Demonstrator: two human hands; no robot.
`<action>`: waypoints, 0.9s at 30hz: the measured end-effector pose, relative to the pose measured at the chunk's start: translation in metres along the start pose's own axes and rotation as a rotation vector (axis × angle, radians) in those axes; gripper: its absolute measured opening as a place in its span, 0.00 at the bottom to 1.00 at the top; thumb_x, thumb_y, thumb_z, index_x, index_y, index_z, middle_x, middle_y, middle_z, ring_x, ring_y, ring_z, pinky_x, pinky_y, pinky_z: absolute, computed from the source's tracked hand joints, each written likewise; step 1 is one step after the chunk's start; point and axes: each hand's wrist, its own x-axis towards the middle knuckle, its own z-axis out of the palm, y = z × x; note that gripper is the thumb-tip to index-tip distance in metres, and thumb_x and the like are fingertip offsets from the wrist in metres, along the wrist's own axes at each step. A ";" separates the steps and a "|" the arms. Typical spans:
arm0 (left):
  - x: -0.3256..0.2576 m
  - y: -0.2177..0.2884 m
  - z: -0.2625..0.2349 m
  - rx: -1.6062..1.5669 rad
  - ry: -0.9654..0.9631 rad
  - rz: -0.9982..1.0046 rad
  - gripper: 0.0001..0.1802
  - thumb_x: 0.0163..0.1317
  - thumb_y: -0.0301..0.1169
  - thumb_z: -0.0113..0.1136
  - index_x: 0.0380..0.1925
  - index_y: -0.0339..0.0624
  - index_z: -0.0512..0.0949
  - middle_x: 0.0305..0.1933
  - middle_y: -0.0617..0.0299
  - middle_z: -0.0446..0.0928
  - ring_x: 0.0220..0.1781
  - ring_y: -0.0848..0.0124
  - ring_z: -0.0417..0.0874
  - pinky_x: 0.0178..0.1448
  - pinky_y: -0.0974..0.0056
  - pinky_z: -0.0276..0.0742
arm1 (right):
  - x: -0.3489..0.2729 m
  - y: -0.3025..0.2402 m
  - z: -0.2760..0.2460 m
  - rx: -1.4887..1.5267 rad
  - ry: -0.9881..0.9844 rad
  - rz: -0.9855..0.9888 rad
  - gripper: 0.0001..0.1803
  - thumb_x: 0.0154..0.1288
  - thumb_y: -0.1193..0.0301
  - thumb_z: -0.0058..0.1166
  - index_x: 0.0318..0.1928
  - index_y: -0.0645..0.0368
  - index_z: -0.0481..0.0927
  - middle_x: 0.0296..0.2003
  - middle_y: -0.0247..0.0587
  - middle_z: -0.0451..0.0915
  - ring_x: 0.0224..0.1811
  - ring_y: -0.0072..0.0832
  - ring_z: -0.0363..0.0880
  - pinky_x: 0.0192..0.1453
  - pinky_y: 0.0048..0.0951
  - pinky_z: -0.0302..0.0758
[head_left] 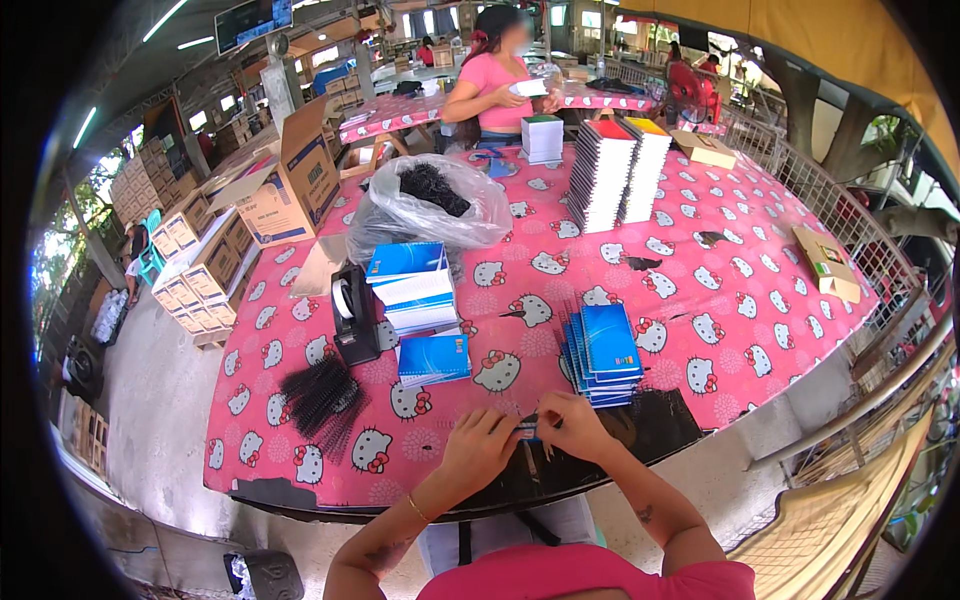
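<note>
At the near table edge, my left hand [482,440] and my right hand [572,425] are closed on a small notebook [527,430], seen nearly edge-on, with a dark binding edge between my fingers. The fingers cover most of it. Just beyond my right hand stands a stack of blue spiral notebooks [608,345]. A smaller pile of blue notebooks [434,356] lies beyond my left hand, in front of a taller blue-and-white stack [410,285]. Loose black binding coils [325,405] are heaped to the left.
A black tape dispenser [354,318] stands beside the stacks. Behind are a plastic bag [470,220] of black coils and an open carton [290,190]. Tall spiral notebook stacks [603,178] rise at the far side, near a co-worker in pink [495,95]. Flattened cardboard [825,263] lies right.
</note>
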 end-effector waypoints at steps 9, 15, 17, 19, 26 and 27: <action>0.039 0.022 -0.039 -0.519 0.168 -0.205 0.13 0.63 0.25 0.64 0.49 0.38 0.81 0.44 0.50 0.82 0.41 0.53 0.86 0.47 0.53 0.82 | -0.007 -0.051 0.021 0.082 0.391 0.062 0.22 0.64 0.72 0.64 0.57 0.61 0.76 0.33 0.41 0.78 0.36 0.29 0.79 0.42 0.29 0.76; 0.019 -0.113 -0.028 0.049 0.100 -0.136 0.17 0.64 0.24 0.61 0.54 0.38 0.80 0.52 0.48 0.82 0.52 0.52 0.84 0.56 0.55 0.80 | 0.020 -0.007 -0.088 0.389 0.547 0.318 0.32 0.69 0.70 0.61 0.68 0.71 0.66 0.50 0.45 0.81 0.48 0.28 0.80 0.53 0.30 0.78; 0.000 -0.142 -0.002 0.204 0.004 -0.087 0.19 0.62 0.23 0.60 0.54 0.38 0.80 0.53 0.49 0.82 0.54 0.52 0.83 0.58 0.54 0.80 | 0.020 0.032 -0.112 -0.149 0.474 0.388 0.35 0.66 0.66 0.63 0.69 0.64 0.67 0.55 0.52 0.77 0.58 0.38 0.76 0.60 0.39 0.74; -0.004 -0.155 0.012 0.290 -0.016 0.043 0.21 0.59 0.21 0.60 0.54 0.38 0.79 0.53 0.49 0.82 0.56 0.52 0.83 0.60 0.54 0.79 | 0.013 0.080 -0.121 -0.787 0.398 0.383 0.38 0.63 0.64 0.66 0.70 0.61 0.66 0.61 0.55 0.72 0.63 0.47 0.72 0.65 0.46 0.70; 0.008 -0.094 -0.030 0.241 0.109 0.037 0.17 0.59 0.25 0.59 0.50 0.37 0.79 0.45 0.56 0.82 0.44 0.58 0.82 0.51 0.52 0.74 | 0.033 -0.033 -0.044 -0.329 0.294 -0.178 0.42 0.55 0.67 0.72 0.69 0.56 0.67 0.64 0.52 0.70 0.68 0.52 0.67 0.68 0.49 0.67; 0.006 -0.080 -0.024 0.205 0.097 0.118 0.16 0.61 0.25 0.60 0.50 0.37 0.78 0.45 0.57 0.83 0.43 0.58 0.81 0.49 0.52 0.72 | 0.030 -0.038 -0.024 -0.219 0.180 -0.242 0.41 0.54 0.68 0.73 0.68 0.56 0.68 0.62 0.52 0.72 0.66 0.52 0.69 0.67 0.48 0.68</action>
